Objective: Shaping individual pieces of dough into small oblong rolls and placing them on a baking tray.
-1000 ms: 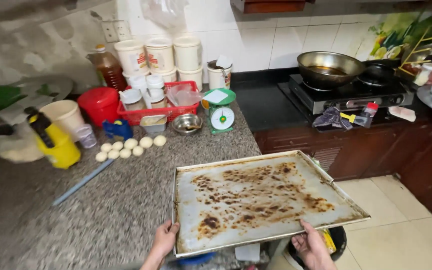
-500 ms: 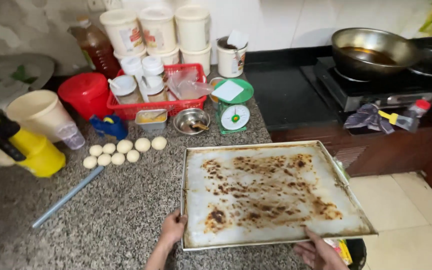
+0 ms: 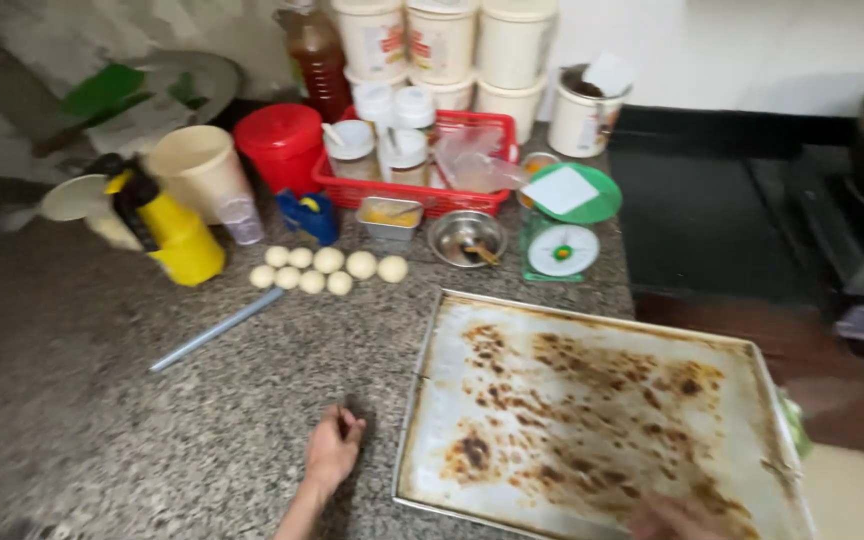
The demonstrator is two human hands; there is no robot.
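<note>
Two hands, left hand (image 3: pixel 333 452) beside baking tray (image 3: pixel 592 420)

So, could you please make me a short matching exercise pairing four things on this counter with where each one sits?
Things:
1. baking tray
2. dough balls
3. kitchen scale
4. left hand

Places:
A. in a cluster near the yellow bottle
B. flat on the granite counter, just left of the tray
C. beside the small steel bowl
D. at the counter's near right end

Pairs: 1-D, 2-A, 3-C, 4-B
</note>
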